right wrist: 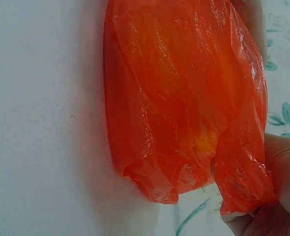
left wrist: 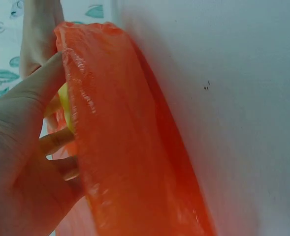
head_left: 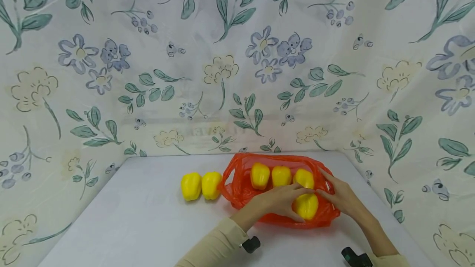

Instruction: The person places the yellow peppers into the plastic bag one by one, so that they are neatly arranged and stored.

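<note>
A red plastic bag (head_left: pixel 241 197) lies with its mouth spread, holding several yellow bell peppers. My left hand (head_left: pixel 280 201) reaches in over the near rim and holds the nearest bell pepper (head_left: pixel 307 207), fingers above it and thumb below. In the left wrist view the bag's side (left wrist: pixel 120 128) hides most of that pepper from the left hand (left wrist: pixel 31 137). At the bag's right end, my right hand (head_left: pixel 339 195) grips the bag's edge. The right wrist view shows the bunched plastic (right wrist: pixel 243 182) between the thumb and fingers of the right hand (right wrist: pixel 285 167).
Two more yellow bell peppers, a left one (head_left: pixel 191 186) and a right one (head_left: pixel 211 185), stand side by side left of the bag. All rest on a white table (head_left: pixel 130 217). A floral curtain (head_left: pixel 222 106) hangs behind and beside it.
</note>
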Tool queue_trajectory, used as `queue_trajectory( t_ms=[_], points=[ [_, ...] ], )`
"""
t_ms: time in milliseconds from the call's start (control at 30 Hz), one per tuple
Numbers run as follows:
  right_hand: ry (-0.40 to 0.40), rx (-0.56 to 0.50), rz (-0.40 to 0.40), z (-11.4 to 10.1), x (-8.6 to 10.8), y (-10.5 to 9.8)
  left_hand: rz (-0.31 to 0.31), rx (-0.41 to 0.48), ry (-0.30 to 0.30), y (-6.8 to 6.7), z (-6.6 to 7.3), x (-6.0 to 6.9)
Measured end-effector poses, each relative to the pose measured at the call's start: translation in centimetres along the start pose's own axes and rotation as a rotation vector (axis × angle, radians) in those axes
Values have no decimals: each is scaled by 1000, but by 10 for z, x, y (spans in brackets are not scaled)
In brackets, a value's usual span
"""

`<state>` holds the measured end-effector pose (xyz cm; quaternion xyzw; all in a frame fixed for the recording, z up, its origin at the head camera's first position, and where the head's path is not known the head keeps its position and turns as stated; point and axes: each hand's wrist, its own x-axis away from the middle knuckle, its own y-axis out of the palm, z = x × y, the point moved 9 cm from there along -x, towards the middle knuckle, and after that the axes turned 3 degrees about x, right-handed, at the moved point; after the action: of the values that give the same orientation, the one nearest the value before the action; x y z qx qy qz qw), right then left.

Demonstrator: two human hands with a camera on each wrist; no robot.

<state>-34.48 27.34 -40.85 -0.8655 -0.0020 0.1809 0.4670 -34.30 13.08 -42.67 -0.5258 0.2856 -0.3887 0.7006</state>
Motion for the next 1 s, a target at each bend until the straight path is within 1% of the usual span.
queue_trajectory(
  t_ms=[167, 233, 300, 433, 600, 700, 800, 900, 1000],
  points=[
    [-15, -5, 8, -2, 0, 0, 3, 2, -38, -6, -6, 10],
    [-16, -12, 6, -2, 0, 0, 13, 9, -58, -11, -10, 16],
    [-13, -14, 1, -1, 1, 1, 35, 7, -63, -18, -13, 23],
    [-1, -36, -12, 0, 1, 3, 109, 13, -48, -40, -18, 41],
    [-2, -24, 5, 2, 1, 3, 231, 0, -33, -71, -30, 69],
    [-2, -20, 11, 2, 2, 2, 303, 0, -44, -89, -43, 89],
    [3, -14, 9, 2, 2, 2, 358, 19, -70, -106, -59, 109],
    [20, -21, -6, 2, 1, 2, 402, 22, -118, -119, -80, 131],
    [30, -31, -21, 2, -1, 3, 443, 33, -175, -128, -105, 154]
  ],
)
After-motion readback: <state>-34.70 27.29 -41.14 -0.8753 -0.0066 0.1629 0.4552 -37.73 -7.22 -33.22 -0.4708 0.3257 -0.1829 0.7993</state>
